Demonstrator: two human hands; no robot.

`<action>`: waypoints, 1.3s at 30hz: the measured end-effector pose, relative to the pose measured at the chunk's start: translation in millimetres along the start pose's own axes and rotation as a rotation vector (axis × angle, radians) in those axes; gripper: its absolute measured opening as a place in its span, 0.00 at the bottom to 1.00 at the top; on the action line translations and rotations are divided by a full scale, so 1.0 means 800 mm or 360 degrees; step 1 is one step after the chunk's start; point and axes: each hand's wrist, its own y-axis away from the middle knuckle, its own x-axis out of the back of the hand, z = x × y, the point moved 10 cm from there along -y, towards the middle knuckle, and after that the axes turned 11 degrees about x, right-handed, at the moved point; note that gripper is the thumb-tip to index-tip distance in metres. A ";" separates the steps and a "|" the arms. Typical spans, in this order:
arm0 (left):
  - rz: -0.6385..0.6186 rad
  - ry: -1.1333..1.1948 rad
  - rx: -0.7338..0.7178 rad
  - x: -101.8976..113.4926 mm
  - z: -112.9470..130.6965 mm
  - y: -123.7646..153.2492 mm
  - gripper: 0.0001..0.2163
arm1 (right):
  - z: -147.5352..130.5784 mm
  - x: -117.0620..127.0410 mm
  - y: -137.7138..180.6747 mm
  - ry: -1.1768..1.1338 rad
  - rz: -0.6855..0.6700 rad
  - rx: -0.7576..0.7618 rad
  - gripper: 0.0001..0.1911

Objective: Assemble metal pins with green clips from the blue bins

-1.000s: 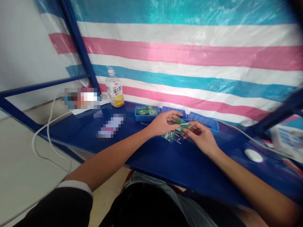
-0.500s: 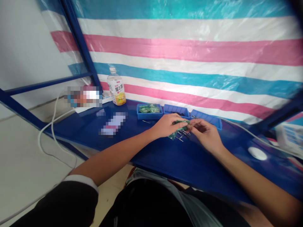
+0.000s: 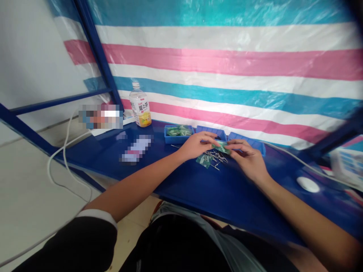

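A small green packet (image 3: 221,147) sits between the two hands, raised a little over a loose pile of thin metal pieces (image 3: 217,155). The left hand (image 3: 198,144) pinches its left end between thumb and fingers, and the right hand (image 3: 249,160) pinches its right end with the fingertips. Just beside the pile, on its left, a flat green sachet (image 3: 203,160) lies on the blue tabletop (image 3: 193,189). Behind the hands stand three blue trays in a row: the left tray (image 3: 179,140) holds more green packets, while the middle tray (image 3: 210,130) and the right tray (image 3: 259,146) are partly covered by the hands, their contents hard to make out. A thin metal rod lies in front of the left tray. Farther left, a labelled bottle (image 3: 141,107) stands upright; a white oval object (image 3: 308,184) lies right of the right hand. A striped sheet (image 3: 227,62) hangs behind everything.
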 end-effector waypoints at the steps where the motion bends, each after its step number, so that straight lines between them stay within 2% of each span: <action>1: -0.0007 -0.0047 0.0004 0.001 -0.001 0.000 0.11 | 0.001 0.004 0.000 0.0029 0.0029 0.0010 0.08; 4: -0.0062 -0.0016 0.0140 -0.002 -0.015 -0.002 0.12 | 0.008 0.008 0.002 0.0022 0.0065 -0.0040 0.09; 8: -0.0044 0.0162 0.0347 -0.005 -0.037 -0.005 0.11 | 0.007 -0.002 0.005 -0.0089 0.0018 -0.0122 0.11; 10: -0.0053 0.0142 0.0317 -0.007 -0.034 -0.004 0.14 | -0.004 -0.010 0.003 -0.0121 -0.0034 -0.0077 0.12; 13: -0.0077 0.0027 0.0153 -0.011 -0.017 -0.001 0.21 | -0.024 -0.022 0.001 -0.0143 -0.0136 0.0026 0.11; 18: -0.0037 -0.0077 -0.0027 -0.006 0.007 0.003 0.14 | -0.016 -0.025 0.004 -0.0217 -0.0136 -0.0124 0.14; 21: 0.0125 -0.0401 -0.0086 0.017 0.022 0.005 0.12 | -0.007 -0.024 0.006 -0.0208 -0.0120 -0.0201 0.15; 25: 0.0372 -0.1097 -0.0260 0.059 0.043 0.011 0.19 | 0.000 -0.025 0.007 -0.0171 -0.0146 -0.0234 0.15; 28: 0.0664 -0.1468 -0.0015 0.108 0.028 0.014 0.20 | 0.005 -0.029 0.010 -0.0160 -0.0210 -0.0273 0.15; 30: 0.0680 -0.1646 0.0274 0.128 0.005 0.015 0.21 | 0.008 -0.032 0.012 -0.0155 -0.0244 -0.0300 0.15; 33: 0.0410 -0.1702 0.0569 0.124 -0.030 0.019 0.28 | 0.010 -0.036 0.015 -0.0120 -0.0308 -0.0305 0.15; 36: 0.0220 -0.1681 0.0677 0.110 -0.046 0.022 0.34 | 0.008 -0.039 0.015 -0.0025 -0.0377 -0.0246 0.15; 39: 0.0115 -0.1680 0.0724 0.102 -0.054 0.023 0.38 | -0.005 -0.040 0.011 0.0212 -0.0453 -0.0059 0.14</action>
